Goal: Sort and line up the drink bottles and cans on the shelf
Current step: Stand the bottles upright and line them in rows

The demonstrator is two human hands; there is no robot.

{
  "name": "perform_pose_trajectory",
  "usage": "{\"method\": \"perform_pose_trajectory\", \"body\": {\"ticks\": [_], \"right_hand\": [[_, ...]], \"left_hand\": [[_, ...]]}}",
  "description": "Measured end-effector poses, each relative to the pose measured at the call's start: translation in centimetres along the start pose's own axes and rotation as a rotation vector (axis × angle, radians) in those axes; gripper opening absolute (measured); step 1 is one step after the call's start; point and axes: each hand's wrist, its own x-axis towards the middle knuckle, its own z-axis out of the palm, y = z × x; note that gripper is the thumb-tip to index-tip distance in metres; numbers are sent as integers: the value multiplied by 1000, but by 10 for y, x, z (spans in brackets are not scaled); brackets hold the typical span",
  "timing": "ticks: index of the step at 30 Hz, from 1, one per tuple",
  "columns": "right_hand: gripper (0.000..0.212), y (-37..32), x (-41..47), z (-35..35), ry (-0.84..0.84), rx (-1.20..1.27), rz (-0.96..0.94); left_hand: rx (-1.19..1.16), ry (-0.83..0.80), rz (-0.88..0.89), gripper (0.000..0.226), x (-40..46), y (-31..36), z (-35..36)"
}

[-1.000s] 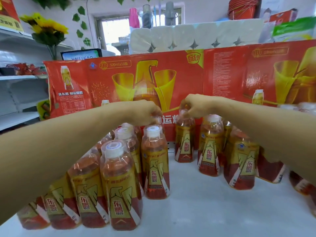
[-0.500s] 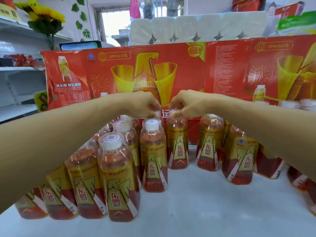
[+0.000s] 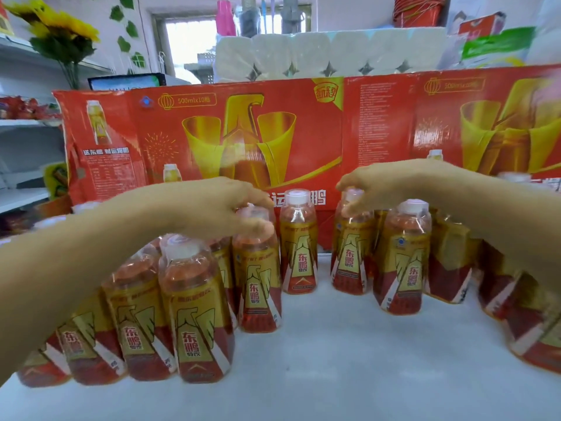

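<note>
Several amber drink bottles with red-and-gold labels and white caps stand on the white shelf (image 3: 334, 369). My left hand (image 3: 212, 208) curls over the cap of a bottle (image 3: 258, 287) at the right end of the left cluster (image 3: 194, 314). My right hand (image 3: 382, 185) pinches the cap of another bottle (image 3: 349, 262) at the left end of the right group (image 3: 403, 268). Between the two hands one bottle (image 3: 299, 247) stands alone and upright, its cap uncovered.
Red drink cartons (image 3: 212, 132) form a wall right behind the bottles, with packs of toilet paper (image 3: 303, 56) on top. More bottles lean at the far right (image 3: 531, 329). Side shelves and a sunflower (image 3: 60, 28) are at the left.
My right hand set its bottle down beside the left cluster, let go and moved right onto another bottle's cap. My left hand came down onto a cap in the left cluster.
</note>
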Motion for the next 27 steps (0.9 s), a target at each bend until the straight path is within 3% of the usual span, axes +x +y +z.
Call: {"method": "perform_pose_trajectory", "body": {"ticks": [7,18,22,27], "right_hand": [[42,2,-10,3,91,132,-101],[43,-17,-28,2,103,185,-191],[37,-14,-21,1,108,172,-136],[45,-10,-9,3,98,202,-94]], "left_hand": [[90,106,18,45,5,-2,9],[43,100,-12,44,4,2,8],[10,121,1,53,16,6,5],[56,85,8,63,50,23,2]]}}
